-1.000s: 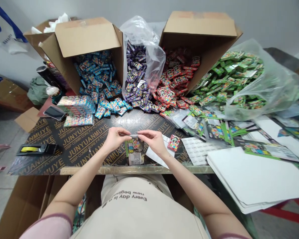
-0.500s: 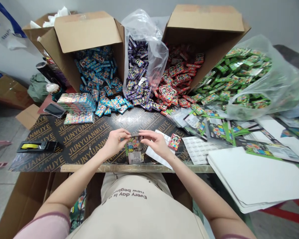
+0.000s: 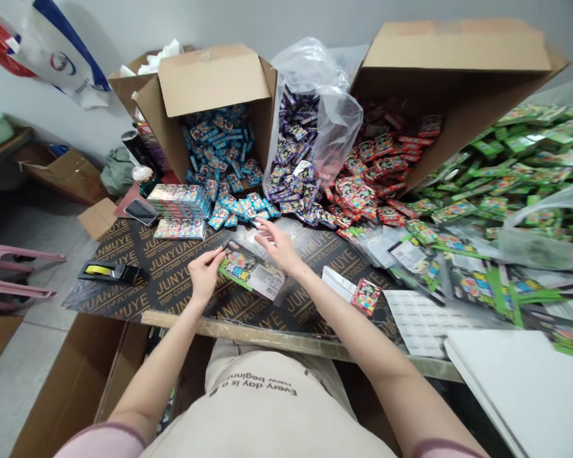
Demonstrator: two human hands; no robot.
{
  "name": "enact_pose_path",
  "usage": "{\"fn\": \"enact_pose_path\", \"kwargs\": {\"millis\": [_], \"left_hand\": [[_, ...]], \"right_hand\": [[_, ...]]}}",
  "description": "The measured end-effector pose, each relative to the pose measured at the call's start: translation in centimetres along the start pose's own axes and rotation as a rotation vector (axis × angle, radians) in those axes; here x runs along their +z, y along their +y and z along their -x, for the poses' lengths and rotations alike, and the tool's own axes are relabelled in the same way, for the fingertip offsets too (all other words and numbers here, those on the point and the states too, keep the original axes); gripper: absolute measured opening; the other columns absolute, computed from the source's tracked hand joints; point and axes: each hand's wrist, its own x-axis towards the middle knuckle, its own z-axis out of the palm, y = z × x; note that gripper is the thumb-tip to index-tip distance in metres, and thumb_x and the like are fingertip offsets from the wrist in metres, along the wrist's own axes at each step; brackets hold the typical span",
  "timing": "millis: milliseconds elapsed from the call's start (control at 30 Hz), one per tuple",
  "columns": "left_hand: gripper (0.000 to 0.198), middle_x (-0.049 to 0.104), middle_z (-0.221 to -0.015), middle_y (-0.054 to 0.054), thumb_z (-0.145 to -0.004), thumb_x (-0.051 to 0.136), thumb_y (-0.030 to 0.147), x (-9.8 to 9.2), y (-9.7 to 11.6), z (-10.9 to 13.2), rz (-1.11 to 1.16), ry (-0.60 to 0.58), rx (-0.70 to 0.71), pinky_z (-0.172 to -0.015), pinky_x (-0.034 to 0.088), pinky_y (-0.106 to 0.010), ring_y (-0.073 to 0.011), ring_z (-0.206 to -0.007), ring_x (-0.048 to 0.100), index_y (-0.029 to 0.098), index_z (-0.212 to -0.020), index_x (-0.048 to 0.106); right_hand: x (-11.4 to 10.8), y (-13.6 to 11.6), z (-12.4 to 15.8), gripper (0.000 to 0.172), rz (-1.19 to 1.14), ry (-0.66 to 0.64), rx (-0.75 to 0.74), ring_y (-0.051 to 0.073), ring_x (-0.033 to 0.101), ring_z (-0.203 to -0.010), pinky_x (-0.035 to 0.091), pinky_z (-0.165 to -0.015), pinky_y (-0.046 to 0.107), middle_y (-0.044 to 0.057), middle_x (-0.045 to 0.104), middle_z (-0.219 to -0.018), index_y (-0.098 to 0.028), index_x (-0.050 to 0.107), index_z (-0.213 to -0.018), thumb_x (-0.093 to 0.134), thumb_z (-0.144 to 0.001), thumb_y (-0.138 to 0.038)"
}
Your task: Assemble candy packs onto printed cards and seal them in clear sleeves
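My left hand [image 3: 204, 272] pinches the left end of a clear pouch with a green printed card [image 3: 254, 272] and holds it tilted above the dark plywood table [image 3: 172, 280]. With fingers spread, my right hand [image 3: 275, 244] reaches over the pouch's far edge toward the blue packets [image 3: 229, 207] spilled in front of their box. Just right of my right forearm lies a single red packet [image 3: 365, 296] on a white slip.
At the back are a cardboard box of blue packets [image 3: 214, 95], a clear bag of purple packets [image 3: 298, 146], a box of red packets [image 3: 396, 146] and a bag of green packets [image 3: 520, 152]. A tape dispenser [image 3: 109, 272], a phone [image 3: 142, 210] and stacked packs [image 3: 179, 200] sit left. White sheets [image 3: 520, 388] lie right.
The view has swung left. The pouch, earlier upright between both hands at the table's edge, now tilts in my left hand alone; my right hand let go and stretched forward toward the blue packets.
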Motion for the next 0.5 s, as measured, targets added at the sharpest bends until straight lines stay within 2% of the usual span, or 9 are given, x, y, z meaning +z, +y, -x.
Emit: {"fn": "enact_pose_path", "kwargs": {"millis": [67,100,133,200,267,300,367,433,500], "left_hand": [[0.023,0.075,-0.088,-0.010,-0.072,0.070,0.028,-1.2,-3.7,0.7,-0.060,0.127,-0.199,-0.083,0.056,-0.040,-0.0246,-0.082,0.071,0.013,-0.089,0.075],[0.024,0.075,-0.087,-0.011,-0.072,0.069,0.027,-1.8,-5.2,1.1,-0.087,0.138,-0.269,-0.082,0.056,-0.041,-0.0253,-0.082,0.071,0.012,-0.090,0.075],[0.026,0.074,-0.092,-0.013,-0.071,0.070,0.026,-2.4,-6.2,1.4,-0.133,0.137,-0.282,-0.084,0.056,-0.042,-0.0267,-0.087,0.070,0.011,-0.092,0.074],[0.033,0.069,-0.111,-0.015,-0.071,0.070,0.027,-3.4,-7.1,1.9,-0.251,0.152,-0.202,-0.095,0.050,-0.045,-0.0291,-0.106,0.064,0.013,-0.102,0.072],[0.037,0.061,-0.127,-0.014,-0.074,0.068,0.030,-3.8,-6.6,1.7,-0.324,0.145,-0.091,-0.105,0.042,-0.047,-0.0288,-0.120,0.055,0.017,-0.108,0.069],[0.036,0.059,-0.129,-0.014,-0.075,0.067,0.033,-3.7,-6.1,1.3,-0.319,0.119,-0.066,-0.107,0.039,-0.047,-0.0281,-0.122,0.053,0.018,-0.109,0.068],[0.034,0.060,-0.127,-0.013,-0.076,0.066,0.037,-3.1,-4.9,0.5,-0.208,0.025,-0.097,-0.106,0.040,-0.047,-0.0272,-0.120,0.055,0.018,-0.105,0.069],[0.037,0.064,-0.120,-0.013,-0.072,0.070,0.040,-1.9,-3.8,-0.4,-0.007,-0.088,-0.220,-0.102,0.044,-0.046,-0.0269,-0.114,0.059,0.017,-0.101,0.068],[0.045,0.067,-0.114,-0.013,-0.070,0.072,0.046,-0.7,-2.9,-1.1,0.257,-0.186,-0.414,-0.097,0.048,-0.044,-0.0262,-0.107,0.063,0.016,-0.103,0.067]], "right_hand": [[0.8,2.7,-2.5,0.062,0.269,-0.031,-0.007,0.029,0.050,-0.124,0.042,-0.100,0.047,0.015,0.054,-0.135,-0.020,0.046,-0.138,0.065,-0.081,-0.032],[1.1,3.9,-3.7,0.069,0.399,-0.055,-0.011,0.032,0.042,-0.131,0.037,-0.104,0.050,0.017,0.047,-0.142,-0.019,0.044,-0.140,0.069,-0.076,-0.030],[1.5,4.9,-5.0,0.076,0.508,-0.084,-0.011,0.034,0.033,-0.136,0.032,-0.106,0.053,0.017,0.039,-0.147,-0.019,0.041,-0.142,0.072,-0.073,-0.027],[2.0,6.1,-7.6,0.088,0.645,-0.138,-0.002,0.037,0.023,-0.141,0.027,-0.106,0.058,0.017,0.026,-0.154,-0.021,0.033,-0.146,0.074,-0.069,-0.024],[2.4,6.6,-10.1,0.095,0.696,-0.178,-0.004,0.040,0.019,-0.142,0.025,-0.105,0.061,0.017,0.020,-0.156,-0.022,0.028,-0.148,0.076,-0.066,-0.025],[2.6,6.6,-11.2,0.097,0.701,-0.192,-0.016,0.041,0.019,-0.141,0.024,-0.105,0.063,0.017,0.023,-0.155,-0.022,0.028,-0.148,0.076,-0.065,-0.025],[2.8,6.4,-12.7,0.087,0.654,-0.199,-0.050,0.040,0.030,-0.137,0.025,-0.105,0.062,0.018,0.039,-0.148,-0.018,0.035,-0.145,0.072,-0.067,-0.021],[2.7,5.7,-12.8,0.065,0.545,-0.168,-0.061,0.035,0.049,-0.125,0.033,-0.104,0.055,0.017,0.057,-0.132,-0.014,0.048,-0.136,0.061,-0.073,-0.015],[2.4,4.5,-11.3,0.049,0.406,-0.125,-0.071,0.028,0.060,-0.111,0.041,-0.100,0.046,0.013,0.066,-0.120,-0.014,0.059,-0.124,0.051,-0.076,-0.011]]}}
